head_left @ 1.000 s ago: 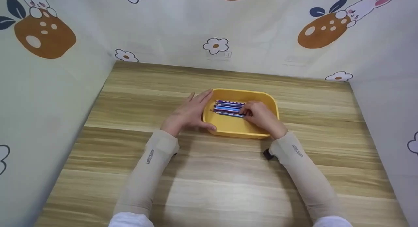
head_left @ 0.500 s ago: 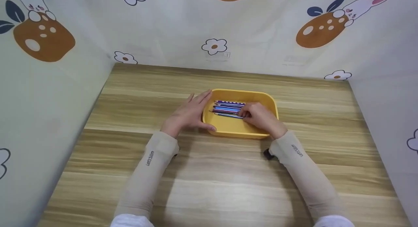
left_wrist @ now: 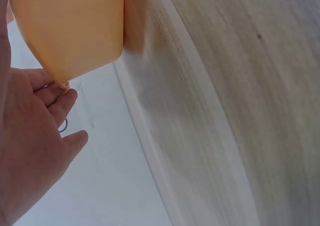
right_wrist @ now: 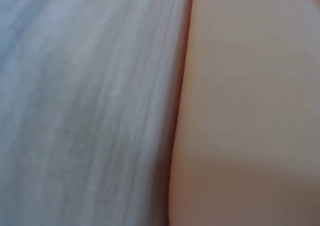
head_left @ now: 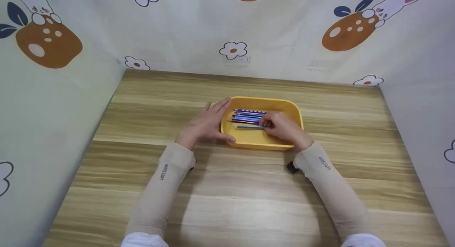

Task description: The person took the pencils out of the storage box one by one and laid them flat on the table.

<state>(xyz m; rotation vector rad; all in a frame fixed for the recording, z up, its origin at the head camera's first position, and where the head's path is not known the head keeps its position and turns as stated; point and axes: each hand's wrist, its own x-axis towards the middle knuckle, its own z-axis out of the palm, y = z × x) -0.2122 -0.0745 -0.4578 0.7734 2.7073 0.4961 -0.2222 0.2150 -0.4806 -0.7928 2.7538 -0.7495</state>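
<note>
A yellow plastic bin (head_left: 249, 137) sits on the table with several patterned pencils (head_left: 246, 117) lying side by side in it. My left hand (head_left: 205, 125) spans the bin's left end, its fingers spread along the rim and the thumb at the near corner. In the left wrist view, that hand (left_wrist: 35, 136) touches the bin's edge with relaxed fingers. Inside the bin, my right hand (head_left: 283, 127) pinches a blue pencil (head_left: 247, 127) near its right end, a small gap from the others. The right wrist view has only the bin's side wall (right_wrist: 245, 86) and tabletop; the hand is outside it.
The wood-grain table (head_left: 241, 190) extends around the bin on all sides. A printed cloth wall (head_left: 192, 33) stands behind it, with further cloth walls at the left and right edges.
The blue pencil has moved toward the near side of the bin, away from the row, with the right fingers on it. My left hand and the bin have stayed in place.
</note>
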